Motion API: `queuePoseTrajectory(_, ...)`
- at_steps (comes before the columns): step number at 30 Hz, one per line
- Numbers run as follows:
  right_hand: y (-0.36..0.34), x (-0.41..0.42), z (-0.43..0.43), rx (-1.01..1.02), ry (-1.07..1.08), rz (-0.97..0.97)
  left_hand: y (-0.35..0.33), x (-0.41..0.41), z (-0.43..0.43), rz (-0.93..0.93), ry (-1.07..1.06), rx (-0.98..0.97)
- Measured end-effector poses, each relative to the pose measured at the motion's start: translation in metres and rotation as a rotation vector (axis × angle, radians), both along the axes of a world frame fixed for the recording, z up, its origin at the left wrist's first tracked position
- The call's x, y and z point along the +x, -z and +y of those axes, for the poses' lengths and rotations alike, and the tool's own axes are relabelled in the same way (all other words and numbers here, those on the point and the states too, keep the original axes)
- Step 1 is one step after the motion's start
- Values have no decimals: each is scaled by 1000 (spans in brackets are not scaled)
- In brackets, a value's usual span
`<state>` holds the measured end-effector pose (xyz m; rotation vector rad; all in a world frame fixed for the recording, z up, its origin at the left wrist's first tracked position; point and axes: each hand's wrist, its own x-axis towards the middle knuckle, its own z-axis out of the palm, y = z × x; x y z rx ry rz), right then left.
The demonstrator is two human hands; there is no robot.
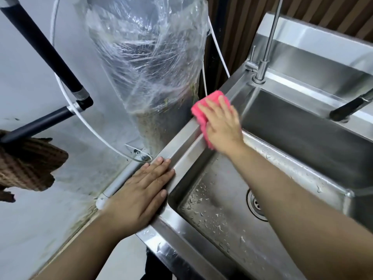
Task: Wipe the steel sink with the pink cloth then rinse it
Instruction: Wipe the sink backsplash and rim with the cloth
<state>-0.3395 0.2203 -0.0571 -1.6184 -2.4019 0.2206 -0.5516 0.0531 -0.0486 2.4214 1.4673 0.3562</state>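
The steel sink point(181, 136) has two basins; the near one is wet with droplets and has a round drain point(255, 207). My right hand point(222, 124) presses the pink cloth point(201, 110) flat on the sink's left rim, where the divider between the basins meets it. My left hand point(141, 190) lies flat, fingers together, on the near left corner of the rim, holding nothing.
A thin steel tap point(262, 65) rises at the far left corner; a dark spout point(351, 110) reaches in from the right. A plastic-wrapped cylinder point(149, 63) stands against the sink's left side. White tubing point(80, 116), dark bars point(44, 47) and a brown cloth point(26, 168) are at left.
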Motion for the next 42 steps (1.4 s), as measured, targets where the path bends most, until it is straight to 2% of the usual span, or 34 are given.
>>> queuePoseTrajectory(3, 10, -31, -61, 122, -189, 66, 2, 0, 1, -1, 7, 14)
queuePoseTrajectory(6, 4, -20, -52, 91, -299, -2, -1, -3, 0, -60, 15, -4)
queuePoseTrajectory(8, -4, -5, -22, 48, -200, -75, -8, -10, -3, -105, 14, 3)
queuePoseTrajectory(10, -9, -2, -4, -25, 28, -72, -14, -23, -11, -110, 13, 36)
queuePoseTrajectory(12, -6, -19, -19, -60, 120, -72, -13, -38, -22, -105, 31, 46)
queuePoseTrajectory(17, 4, -65, -120, 62, -198, 32, 11, -55, -38, -82, 164, 29)
queuePoseTrajectory(19, 6, -60, -120, 24, -255, 18, 17, -55, -37, -77, 177, 51)
queuePoseTrajectory(21, 3, -52, -102, -22, -210, -19, 20, -54, -35, -72, 176, 72)
queuePoseTrajectory(24, -6, -46, -74, -101, 91, -34, 22, -54, -36, -49, 182, 96)
queuePoseTrajectory(26, -7, -56, -83, -111, 203, -76, 24, -54, -37, -47, 191, 107)
queuePoseTrajectory(30, 6, -70, -135, -12, -51, -36, 26, -53, -38, -61, 179, 116)
queuePoseTrajectory(32, 4, -59, -126, -39, -121, -29, 26, -53, -37, -68, 187, 115)
queuePoseTrajectory(35, -4, -46, -89, -127, 3, -69, 24, -52, -38, -53, 175, 119)
queuePoseTrajectory(38, -9, -41, -67, -142, 137, 13, 22, -51, -40, -71, 148, 85)
queuePoseTrajectory(42, -3, -51, -96, -123, 56, 2, 22, -51, -41, -74, 162, 79)
